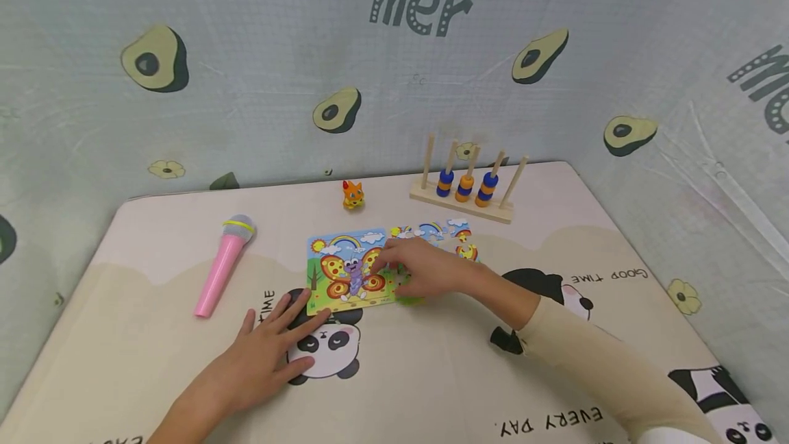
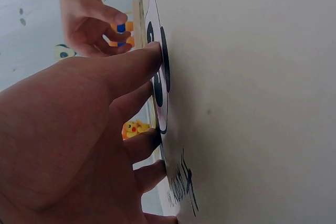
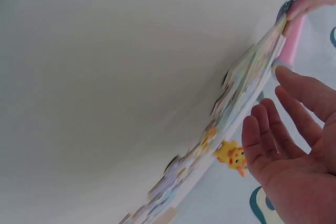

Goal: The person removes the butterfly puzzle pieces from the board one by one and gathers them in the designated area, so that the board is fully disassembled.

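A butterfly picture board (image 1: pixel 353 276) lies flat on the table, sun and rainbow along its top. Touching its lower left corner are fingers of my left hand (image 1: pixel 261 362), which rests spread on the cloth. My right hand (image 1: pixel 428 266) hovers over the board's right side, fingers loosely bent. From the right wrist view, nothing shows between the fingers of the right hand (image 3: pixel 296 156). Loose jigsaw pieces (image 1: pixel 467 251) with matching colours lie right of the board, partly hidden by that hand. Low and edge-on, the pieces (image 3: pixel 207 140) appear in the right wrist view too.
A pink toy microphone (image 1: pixel 220 264) lies to the left. Behind the board stands a small orange fox figure (image 1: pixel 353 195). At the back right is a wooden peg stand (image 1: pixel 462 203) with blue and orange rings. A patterned curtain (image 1: pixel 246 88) hangs behind the table.
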### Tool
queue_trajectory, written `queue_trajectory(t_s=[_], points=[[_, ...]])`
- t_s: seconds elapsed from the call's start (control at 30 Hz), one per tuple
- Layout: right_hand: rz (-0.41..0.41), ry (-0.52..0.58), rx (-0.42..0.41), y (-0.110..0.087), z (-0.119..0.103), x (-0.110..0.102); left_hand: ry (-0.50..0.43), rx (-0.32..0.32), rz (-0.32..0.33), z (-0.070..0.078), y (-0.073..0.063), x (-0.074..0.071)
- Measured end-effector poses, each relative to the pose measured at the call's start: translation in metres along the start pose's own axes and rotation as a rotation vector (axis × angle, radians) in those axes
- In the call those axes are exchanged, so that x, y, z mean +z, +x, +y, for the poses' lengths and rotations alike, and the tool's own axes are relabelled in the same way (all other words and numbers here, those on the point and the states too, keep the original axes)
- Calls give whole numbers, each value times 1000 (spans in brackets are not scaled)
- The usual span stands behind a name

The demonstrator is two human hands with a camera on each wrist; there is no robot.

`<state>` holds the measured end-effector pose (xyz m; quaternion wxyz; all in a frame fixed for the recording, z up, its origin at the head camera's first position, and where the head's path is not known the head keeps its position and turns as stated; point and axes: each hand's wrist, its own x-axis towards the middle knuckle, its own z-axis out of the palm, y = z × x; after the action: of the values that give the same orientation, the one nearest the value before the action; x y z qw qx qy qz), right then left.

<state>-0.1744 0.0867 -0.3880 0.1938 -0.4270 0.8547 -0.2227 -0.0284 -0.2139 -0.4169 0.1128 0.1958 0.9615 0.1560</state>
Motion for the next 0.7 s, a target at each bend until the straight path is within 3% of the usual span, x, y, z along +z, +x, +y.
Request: queue_trajectory(t_s=[0.37,0.7], points=[[-77,-9,-13,35,-14,13,-8,-1,-1,-1,0,-1],[-151,-111,-34,55,-26,18,-6,6,-7,-2,0,0]])
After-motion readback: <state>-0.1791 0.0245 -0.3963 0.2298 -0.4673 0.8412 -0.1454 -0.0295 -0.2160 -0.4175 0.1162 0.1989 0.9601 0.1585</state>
